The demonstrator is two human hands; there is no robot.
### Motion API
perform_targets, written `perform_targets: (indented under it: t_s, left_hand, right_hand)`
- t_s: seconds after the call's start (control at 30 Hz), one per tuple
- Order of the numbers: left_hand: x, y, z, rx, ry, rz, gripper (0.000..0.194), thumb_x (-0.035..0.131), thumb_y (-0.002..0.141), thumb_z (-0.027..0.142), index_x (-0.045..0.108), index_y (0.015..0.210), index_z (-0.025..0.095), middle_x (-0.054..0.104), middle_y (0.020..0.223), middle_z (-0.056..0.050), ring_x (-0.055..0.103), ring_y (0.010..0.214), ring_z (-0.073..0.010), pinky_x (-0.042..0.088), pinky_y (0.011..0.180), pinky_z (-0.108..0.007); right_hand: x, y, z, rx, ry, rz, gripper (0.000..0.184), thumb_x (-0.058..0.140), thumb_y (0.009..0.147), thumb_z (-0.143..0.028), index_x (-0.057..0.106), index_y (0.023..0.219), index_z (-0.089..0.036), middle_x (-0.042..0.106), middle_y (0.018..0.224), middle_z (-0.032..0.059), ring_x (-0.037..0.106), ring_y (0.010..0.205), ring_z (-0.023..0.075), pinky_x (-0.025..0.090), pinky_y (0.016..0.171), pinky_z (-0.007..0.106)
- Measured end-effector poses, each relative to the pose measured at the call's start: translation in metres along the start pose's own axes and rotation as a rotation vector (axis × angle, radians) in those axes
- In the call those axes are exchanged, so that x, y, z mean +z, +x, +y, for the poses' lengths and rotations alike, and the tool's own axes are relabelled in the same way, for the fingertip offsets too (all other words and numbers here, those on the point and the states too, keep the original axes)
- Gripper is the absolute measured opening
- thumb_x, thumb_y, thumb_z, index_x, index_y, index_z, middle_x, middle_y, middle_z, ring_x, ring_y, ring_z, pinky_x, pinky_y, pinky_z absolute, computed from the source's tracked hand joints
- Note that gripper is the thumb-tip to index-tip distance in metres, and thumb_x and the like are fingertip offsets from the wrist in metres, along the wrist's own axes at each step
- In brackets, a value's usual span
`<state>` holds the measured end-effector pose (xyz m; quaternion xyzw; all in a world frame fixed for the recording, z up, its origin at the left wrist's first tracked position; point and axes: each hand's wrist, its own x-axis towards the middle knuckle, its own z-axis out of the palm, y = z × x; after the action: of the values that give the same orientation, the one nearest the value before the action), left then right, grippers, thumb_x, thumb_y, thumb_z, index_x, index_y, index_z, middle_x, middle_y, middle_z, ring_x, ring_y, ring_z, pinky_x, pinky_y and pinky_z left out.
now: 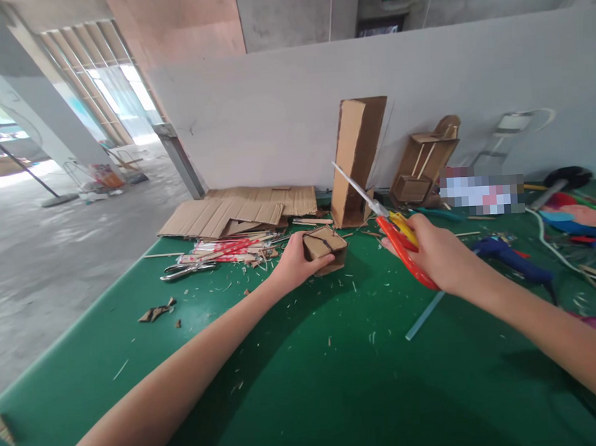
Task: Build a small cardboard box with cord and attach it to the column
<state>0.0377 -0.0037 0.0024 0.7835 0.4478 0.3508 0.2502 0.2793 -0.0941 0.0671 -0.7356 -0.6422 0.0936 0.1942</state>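
My left hand (295,262) is closed around a small cardboard box (333,240), thumb along its near side; a dark strip or slit crosses the box's top. In my right hand (432,246) is a pair of scissors (399,238) with red and yellow handles, blades pointing up and to the left. Whether the blades are apart is hard to make out. Behind the scissors stands a tall, open cardboard trough (350,167), upright on the green table (306,382).
Flat cardboard sheets (242,209) lie at the back left, with wooden sticks in red-white wrappers (234,247) and metal pliers (188,271) before them. A blue glue gun (512,262), a glue stick (425,316) and a cardboard model (422,163) are on the right. Scraps litter the table.
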Motion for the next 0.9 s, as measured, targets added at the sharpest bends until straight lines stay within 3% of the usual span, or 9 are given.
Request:
perform_targets:
  t_s: [0.17,0.33,0.5,0.67,0.83,0.9]
  left_hand:
    - [0.006,-0.001,-0.001,-0.082,-0.074,0.036,0.074,0.079,0.063,0.048,0.045,0.118,0.014,0.056,0.122,-0.018,0.053,0.116,-0.0328,0.045,0.095,-0.05]
    - [0.01,-0.002,-0.002,-0.077,-0.167,0.046,0.068,0.082,0.06,0.045,0.048,0.111,0.015,0.058,0.117,-0.015,0.056,0.113,-0.0315,0.047,0.093,-0.048]
    - [0.011,-0.003,0.0,-0.117,-0.124,0.093,0.068,0.082,0.059,0.046,0.049,0.109,0.015,0.058,0.115,-0.015,0.057,0.11,-0.032,0.046,0.093,-0.05]
    - [0.013,-0.001,-0.001,-0.089,-0.158,0.082,0.065,0.082,0.059,0.045,0.05,0.108,0.015,0.06,0.113,-0.014,0.058,0.109,-0.0305,0.047,0.092,-0.048]
    - [0.014,-0.001,0.0,-0.106,-0.111,0.107,0.068,0.083,0.058,0.046,0.05,0.109,0.015,0.059,0.115,-0.015,0.057,0.11,-0.0318,0.046,0.092,-0.049]
    - [0.014,-0.001,0.0,-0.105,-0.109,0.106,0.066,0.082,0.058,0.046,0.051,0.108,0.015,0.059,0.114,-0.015,0.057,0.109,-0.0316,0.047,0.092,-0.049]
  right_hand:
    - [0.003,-0.004,-0.002,-0.092,-0.08,-0.154,0.026,0.05,0.082,-0.047,0.038,0.081,-0.024,0.054,0.056,0.0016,0.053,0.047,0.019,0.031,0.046,0.031]
    - [0.0,-0.004,-0.002,-0.069,-0.04,0.027,0.022,0.047,0.083,-0.044,0.037,0.087,-0.025,0.052,0.057,0.0009,0.052,0.046,0.0186,0.031,0.045,0.031]
    - [0.004,-0.005,0.006,-0.085,-0.16,-0.194,0.019,0.048,0.082,-0.039,0.037,0.085,-0.024,0.054,0.057,0.0018,0.051,0.044,0.0178,0.029,0.045,0.031]
    - [0.0,-0.006,0.009,-0.031,-0.107,0.01,0.021,0.043,0.085,-0.041,0.036,0.091,-0.023,0.055,0.06,0.0028,0.054,0.049,0.0186,0.032,0.048,0.031]
    - [0.0,-0.007,0.006,-0.082,-0.197,-0.215,0.02,0.044,0.084,-0.04,0.041,0.092,-0.022,0.054,0.058,0.004,0.051,0.045,0.02,0.03,0.045,0.033]
    - [-0.004,-0.006,0.005,-0.07,-0.165,-0.17,0.019,0.046,0.082,-0.039,0.041,0.09,-0.022,0.054,0.059,0.0045,0.052,0.046,0.0208,0.031,0.046,0.034]
